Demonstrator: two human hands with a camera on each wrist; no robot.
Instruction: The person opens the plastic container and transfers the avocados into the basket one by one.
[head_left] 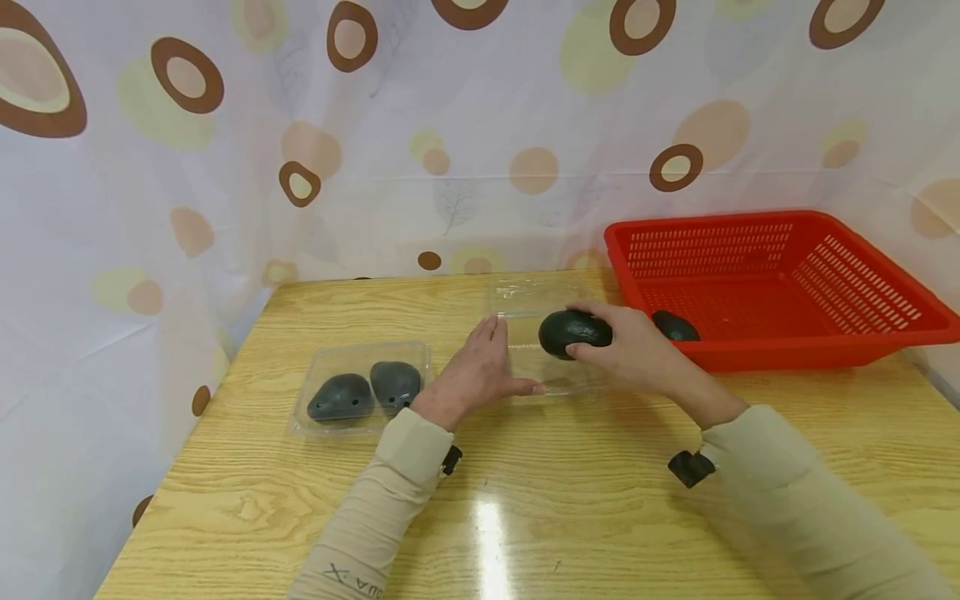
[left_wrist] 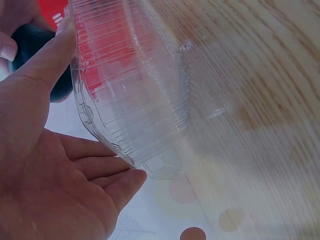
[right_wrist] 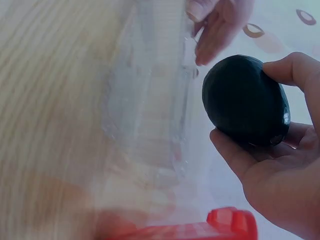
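My right hand (head_left: 633, 346) holds a dark green avocado (head_left: 564, 333) between thumb and fingers, raised over a clear plastic clamshell box (head_left: 525, 367) with its lid (head_left: 536, 296) folded back. In the right wrist view, the avocado (right_wrist: 245, 100) hangs apart from the box (right_wrist: 150, 105). At the box's left side rests my left hand (head_left: 480, 371). Its thumb runs along the front rim and its fairly straight fingers touch the side, as the left wrist view shows at the box edge (left_wrist: 125, 95).
A red slotted basket (head_left: 750, 354) stands at the back right, with another avocado (head_left: 676, 326) near its left front corner. Left of my left hand lies a closed clear box (head_left: 307, 417) with two dark avocados (head_left: 341, 397) inside. A patterned curtain (head_left: 480, 125) hangs behind the table.
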